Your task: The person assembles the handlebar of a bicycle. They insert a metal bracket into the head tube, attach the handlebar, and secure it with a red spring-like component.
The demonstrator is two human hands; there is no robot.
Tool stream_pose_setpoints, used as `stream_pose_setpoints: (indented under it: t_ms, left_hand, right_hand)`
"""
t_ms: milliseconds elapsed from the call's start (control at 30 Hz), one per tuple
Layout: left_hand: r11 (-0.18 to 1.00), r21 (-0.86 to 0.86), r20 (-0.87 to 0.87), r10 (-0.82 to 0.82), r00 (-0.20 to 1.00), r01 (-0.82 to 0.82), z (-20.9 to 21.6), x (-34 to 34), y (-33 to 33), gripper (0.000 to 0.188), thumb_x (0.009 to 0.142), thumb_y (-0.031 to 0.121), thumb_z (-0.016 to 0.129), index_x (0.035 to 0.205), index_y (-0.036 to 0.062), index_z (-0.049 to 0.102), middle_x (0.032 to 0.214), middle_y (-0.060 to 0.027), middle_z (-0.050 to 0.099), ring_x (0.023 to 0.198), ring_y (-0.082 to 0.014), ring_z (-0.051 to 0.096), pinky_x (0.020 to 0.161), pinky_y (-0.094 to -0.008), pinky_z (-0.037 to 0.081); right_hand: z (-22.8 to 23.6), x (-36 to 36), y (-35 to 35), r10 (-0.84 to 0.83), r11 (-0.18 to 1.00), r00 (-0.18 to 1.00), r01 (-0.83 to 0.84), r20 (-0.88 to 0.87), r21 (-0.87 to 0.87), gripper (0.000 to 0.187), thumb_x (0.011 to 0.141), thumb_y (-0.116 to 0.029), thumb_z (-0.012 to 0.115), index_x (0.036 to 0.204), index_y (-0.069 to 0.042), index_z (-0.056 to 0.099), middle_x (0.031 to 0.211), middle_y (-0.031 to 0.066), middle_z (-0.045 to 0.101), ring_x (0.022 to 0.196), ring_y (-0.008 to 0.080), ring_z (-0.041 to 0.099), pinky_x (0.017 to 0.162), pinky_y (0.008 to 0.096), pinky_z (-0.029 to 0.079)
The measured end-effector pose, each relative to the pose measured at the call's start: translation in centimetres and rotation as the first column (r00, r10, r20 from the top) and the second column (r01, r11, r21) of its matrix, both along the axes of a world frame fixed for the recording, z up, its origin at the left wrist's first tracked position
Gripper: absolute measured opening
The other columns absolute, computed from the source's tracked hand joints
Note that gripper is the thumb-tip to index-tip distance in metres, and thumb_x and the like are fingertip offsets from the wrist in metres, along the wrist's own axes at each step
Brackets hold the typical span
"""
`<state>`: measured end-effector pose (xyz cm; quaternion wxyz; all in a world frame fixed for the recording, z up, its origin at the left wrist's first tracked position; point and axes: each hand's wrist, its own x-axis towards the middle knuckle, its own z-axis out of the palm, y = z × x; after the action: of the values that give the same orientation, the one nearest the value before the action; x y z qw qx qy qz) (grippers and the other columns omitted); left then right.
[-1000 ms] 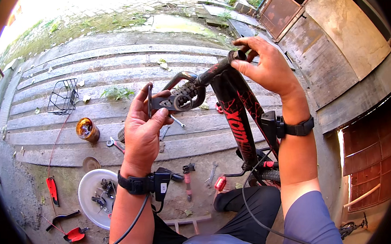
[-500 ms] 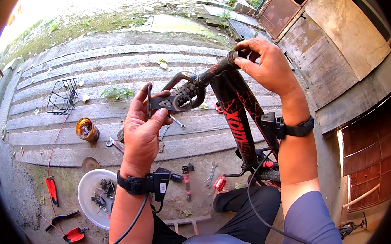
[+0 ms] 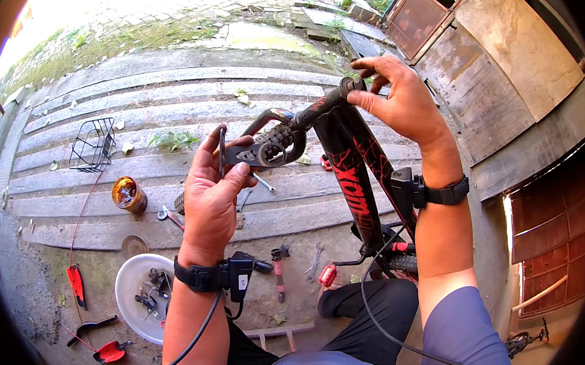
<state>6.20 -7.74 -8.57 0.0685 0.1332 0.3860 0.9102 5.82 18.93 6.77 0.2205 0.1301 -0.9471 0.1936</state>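
Observation:
My left hand (image 3: 209, 202) grips a black metal bracket (image 3: 248, 156) with a toothed ring at one end and a bent plate at the other. The ring stands in front of the knobby tyre and the fork. A black bicycle frame (image 3: 350, 185) with red markings is tilted between my arms. At the upper end of its head tube (image 3: 321, 107), my right hand (image 3: 399, 100) curls its thumb and fingers about a dark headset ring (image 3: 351, 85). The far side of that grip is partly hidden.
A white basin (image 3: 128, 309) of small parts lies left of my legs, near a brown-stained jar (image 3: 129, 195) and a wire basket (image 3: 93, 145). A hammer (image 3: 280, 271), wrenches (image 3: 316, 259) and red fenders (image 3: 111, 352) lie on the ground. Wooden boards (image 3: 501, 66) stand at right.
My right thumb has slid slightly left along the end of the head tube, and the headset ring there sits a little differently. My left hand and the bracket are almost still.

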Motion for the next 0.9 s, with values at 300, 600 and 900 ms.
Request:
stream_pose_setpoints:
  t_ms: [300, 600, 900]
  left_hand:
    - [1.0, -0.004, -0.004, -0.004, 1.0, 0.004, 0.0, 0.0, 0.1, 0.059, 0.091, -0.005, 0.057, 0.146, 0.0063, 0.037, 0.13, -0.017, 0.057, 0.102, -0.0164, 0.063, 0.075, -0.0226, 0.054]
    - [1.0, -0.009, 0.009, -0.003, 1.0, 0.003, 0.2, 0.1, 0.2, 0.061, 0.09, -0.006, 0.057, 0.146, 0.0053, 0.036, 0.129, -0.0163, 0.058, 0.099, -0.0156, 0.064, 0.074, -0.0242, 0.054]
    - [1.0, -0.02, 0.013, -0.001, 1.0, 0.001, 0.1, 0.0, 0.3, 0.062, 0.09, -0.007, 0.057, 0.147, 0.0038, 0.035, 0.128, -0.0165, 0.059, 0.098, -0.0147, 0.063, 0.074, -0.0252, 0.054]
  right_hand:
    - [-0.3, -0.2, 1.8, 0.065, 0.934, 0.99, -0.014, 0.129, -0.358, 0.032, 0.087, -0.019, 0.073, 0.112, 0.0, 0.066, 0.092, 0.0059, 0.067, 0.07, 0.0136, 0.063, 0.061, 0.0242, 0.049]
    - [-1.1, -0.1, 3.3, 0.276, 0.442, 0.945, 0.036, 0.174, -0.896, 0.022, 0.089, -0.01, 0.06, 0.109, -0.001, 0.062, 0.092, 0.0057, 0.065, 0.068, 0.013, 0.063, 0.049, 0.0188, 0.041]
    - [-1.5, -1.3, 2.6, 0.042, 0.922, 0.973, 0.049, 0.226, -0.384, 0.021, 0.093, -0.015, 0.054, 0.102, 0.0, 0.065, 0.072, -0.0028, 0.05, 0.061, 0.0052, 0.045, 0.052, 0.0195, 0.034]
